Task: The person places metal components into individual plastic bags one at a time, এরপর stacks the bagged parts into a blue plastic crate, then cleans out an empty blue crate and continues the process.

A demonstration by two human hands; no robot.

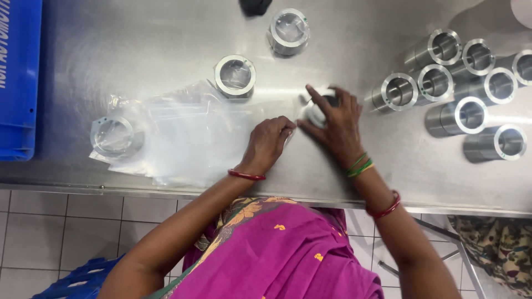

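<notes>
At the steel table, my right hand curls over a round metal part, fingers bent around its top and index finger stretched out past it, while my left hand sits just left of that part with fingers pinched together on the edge of a clear plastic bag. Left of the part lie two bagged metal rings; to its right stands a cluster of metal sleeves, well apart.
</notes>
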